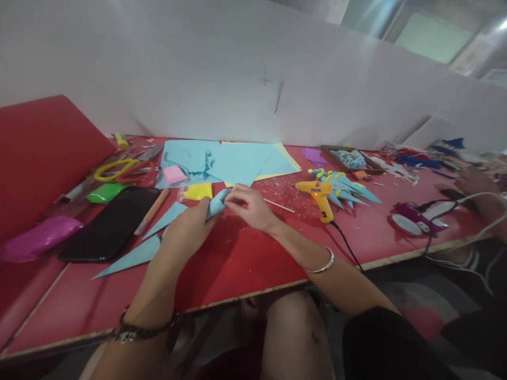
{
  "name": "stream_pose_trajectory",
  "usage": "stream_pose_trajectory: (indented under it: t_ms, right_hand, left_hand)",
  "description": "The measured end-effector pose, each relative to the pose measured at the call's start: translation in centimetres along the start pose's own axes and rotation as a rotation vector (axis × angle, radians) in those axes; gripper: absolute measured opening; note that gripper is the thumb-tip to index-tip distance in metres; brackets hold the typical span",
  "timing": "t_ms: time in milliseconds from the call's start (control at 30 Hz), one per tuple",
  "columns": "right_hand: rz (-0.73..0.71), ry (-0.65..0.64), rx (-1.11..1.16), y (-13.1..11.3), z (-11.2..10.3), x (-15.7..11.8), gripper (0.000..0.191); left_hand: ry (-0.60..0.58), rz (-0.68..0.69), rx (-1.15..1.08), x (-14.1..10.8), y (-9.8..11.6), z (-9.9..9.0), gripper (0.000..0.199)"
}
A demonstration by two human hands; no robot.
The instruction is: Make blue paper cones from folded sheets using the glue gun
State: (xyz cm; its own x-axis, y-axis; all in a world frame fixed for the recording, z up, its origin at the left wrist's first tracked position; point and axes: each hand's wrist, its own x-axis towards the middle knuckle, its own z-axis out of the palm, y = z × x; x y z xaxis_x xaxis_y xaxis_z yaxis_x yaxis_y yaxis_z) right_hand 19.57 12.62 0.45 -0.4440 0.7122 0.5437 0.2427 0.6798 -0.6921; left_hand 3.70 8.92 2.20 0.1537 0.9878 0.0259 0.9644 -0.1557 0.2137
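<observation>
A small piece of light blue paper [216,203], curled or rolled, is held up between both hands over the red table. My left hand [191,227] is closed around its lower end, and part of the paper is hidden behind the fingers. With fingertips pinched together, my right hand [252,208] grips the paper's right edge. Beside my left wrist lie pointed light blue paper cones [132,257]. Flat sheets of light blue paper [237,160] are spread just beyond the hands. A thin wooden stick [279,205] rests right of my right hand.
To the right, a yellow glue gun [320,196] with a black cord lies by a cluster of decorated blue cones [352,187]. A black phone [113,224], scissors [146,173] and bright packets [43,237] lie left. Another person's hand [477,184] is at far right.
</observation>
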Motion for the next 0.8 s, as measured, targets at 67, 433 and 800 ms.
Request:
stream_pose_trajectory:
  t_ms: [67,433,800]
  right_hand:
    - [0.007,0.020,0.015,-0.03,0.12,-0.03,0.013]
    - [0.030,0.048,0.054,0.15,0.35,0.14,0.012]
    - [0.103,0.132,0.238,0.22,0.54,0.20,0.008]
  left_hand:
    - [0.000,0.004,-0.024,0.01,0.05,-0.05,0.033]
    - [0.033,0.043,-0.122,0.25,-0.28,0.36,0.026]
    - [0.111,0.006,-0.226,0.42,-0.44,0.20,0.025]
